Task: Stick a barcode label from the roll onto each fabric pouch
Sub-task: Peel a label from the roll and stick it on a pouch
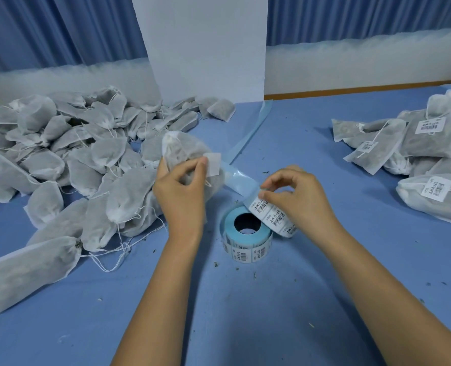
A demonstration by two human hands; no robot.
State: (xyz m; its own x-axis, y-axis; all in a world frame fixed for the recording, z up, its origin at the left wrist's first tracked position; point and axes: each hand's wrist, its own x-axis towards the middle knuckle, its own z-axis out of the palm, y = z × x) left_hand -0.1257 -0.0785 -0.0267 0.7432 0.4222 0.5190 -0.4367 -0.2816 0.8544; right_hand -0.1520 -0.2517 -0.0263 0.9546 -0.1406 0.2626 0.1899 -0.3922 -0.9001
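Note:
My left hand [181, 186] grips a grey fabric pouch [182, 149] held up off the table, and a peeled white label [214, 163] sticks out from its fingertips, blank side toward me. My right hand [295, 194] pinches the loose strip of barcode labels [269, 212] that runs off the label roll [247, 233]. The roll lies flat on the blue table between my wrists. Its bare blue backing tape [240, 178] trails away toward the far wall.
A large heap of unlabelled pouches [68, 165] with loose drawstrings fills the left of the table [245, 299]. Several labelled pouches [414, 149] lie piled at the right. A white pillar [206, 46] stands behind. Small crumbs dot the cloth.

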